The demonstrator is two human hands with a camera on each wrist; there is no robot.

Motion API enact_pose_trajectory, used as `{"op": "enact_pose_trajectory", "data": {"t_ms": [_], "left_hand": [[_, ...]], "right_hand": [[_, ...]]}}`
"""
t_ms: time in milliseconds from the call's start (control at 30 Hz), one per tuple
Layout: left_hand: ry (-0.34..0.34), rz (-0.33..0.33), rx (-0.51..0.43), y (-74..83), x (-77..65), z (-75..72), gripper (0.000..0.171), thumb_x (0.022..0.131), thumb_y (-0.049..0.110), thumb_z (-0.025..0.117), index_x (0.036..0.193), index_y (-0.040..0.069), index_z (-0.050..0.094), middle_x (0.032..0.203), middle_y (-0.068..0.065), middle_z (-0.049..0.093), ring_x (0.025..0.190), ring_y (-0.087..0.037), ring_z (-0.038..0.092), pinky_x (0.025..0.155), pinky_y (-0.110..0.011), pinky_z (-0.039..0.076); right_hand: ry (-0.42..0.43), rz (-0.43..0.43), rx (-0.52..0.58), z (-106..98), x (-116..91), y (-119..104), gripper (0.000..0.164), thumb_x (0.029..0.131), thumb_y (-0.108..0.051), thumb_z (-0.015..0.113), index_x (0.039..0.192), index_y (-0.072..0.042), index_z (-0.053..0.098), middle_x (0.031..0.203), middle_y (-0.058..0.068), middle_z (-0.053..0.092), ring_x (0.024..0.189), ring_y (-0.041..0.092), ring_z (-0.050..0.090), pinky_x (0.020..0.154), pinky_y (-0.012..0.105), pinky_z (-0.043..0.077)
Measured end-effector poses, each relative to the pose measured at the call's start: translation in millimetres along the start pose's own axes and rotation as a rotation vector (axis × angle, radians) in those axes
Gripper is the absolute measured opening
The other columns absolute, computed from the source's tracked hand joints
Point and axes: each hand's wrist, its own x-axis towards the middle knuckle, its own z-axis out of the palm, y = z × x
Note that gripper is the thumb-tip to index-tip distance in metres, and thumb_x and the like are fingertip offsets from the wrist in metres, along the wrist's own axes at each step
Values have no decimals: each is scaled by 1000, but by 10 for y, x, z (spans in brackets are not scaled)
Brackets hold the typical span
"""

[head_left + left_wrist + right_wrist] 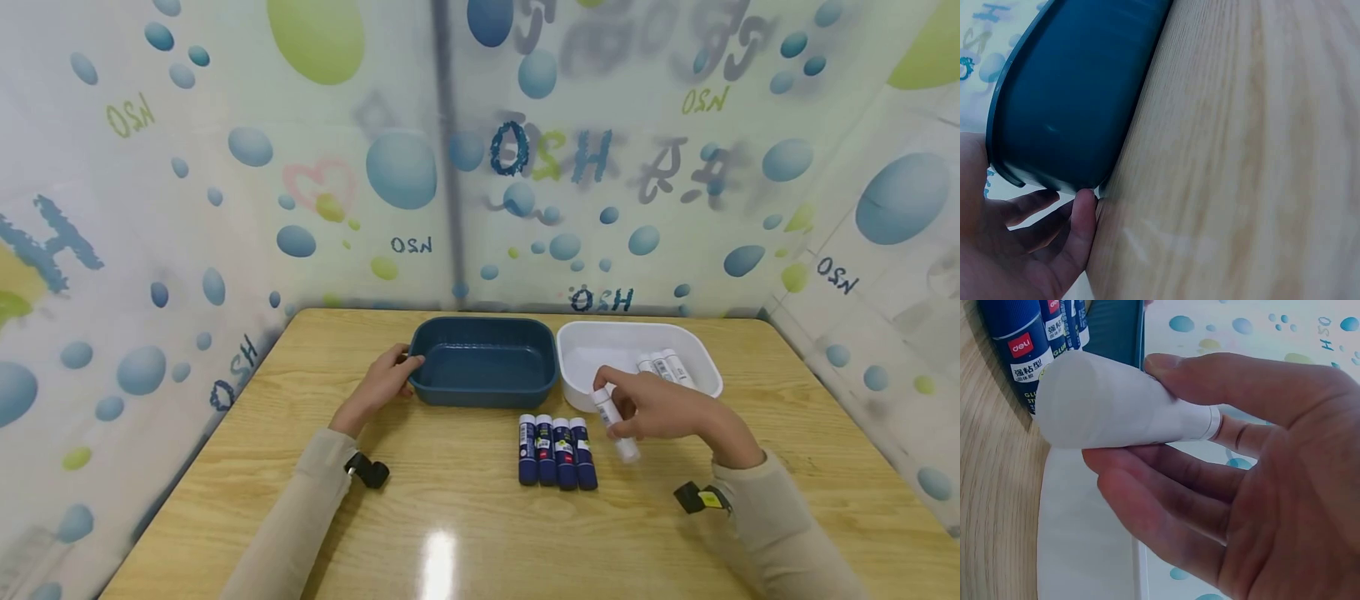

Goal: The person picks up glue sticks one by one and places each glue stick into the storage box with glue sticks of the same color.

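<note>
My right hand (663, 406) holds a white glue stick (615, 427), tilted, over the near edge of the white bin (567, 389). In the right wrist view its thumb lies along one side of the tube and the fingertips (1125, 464) along the other. Several blue glue sticks (546, 450) with white ends lie side by side on the table, left of that hand. My left hand (378, 383) grips the left end of the dark blue bin (483, 398), thumb at the rim. The left wrist view has its curled fingers (1082, 219) against the outer wall.
Inside the white bin, at its right, lie several white glue sticks (663, 367). Both bins stand side by side near the back of the wooden table (450, 492). A patterned curtain (337, 208) rises behind the table and along its sides.
</note>
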Motion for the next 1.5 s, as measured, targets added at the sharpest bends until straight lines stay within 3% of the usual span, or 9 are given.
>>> {"op": "enact_pose_trajectory", "data": {"t_ms": [833,1500], "left_hand": [[-10,3,5,11,-15,-16,54,109,37,49,152,5,44,143,-25,56,89,-23,65,74,-33,62],[-3,6,14,28,-36,-7,52,109,37,50,150,5,46,140,-25,58,79,-21,64,72,-32,61]], "right_hand": [[57,-38,12,-62,-17,34,44,93,-16,76,124,-11,44,86,-3,71,76,11,64,68,25,54],[104,8,3,-110,-26,16,46,92,-20,77,124,-12,45,85,-2,70,78,15,63,68,25,53]]}}
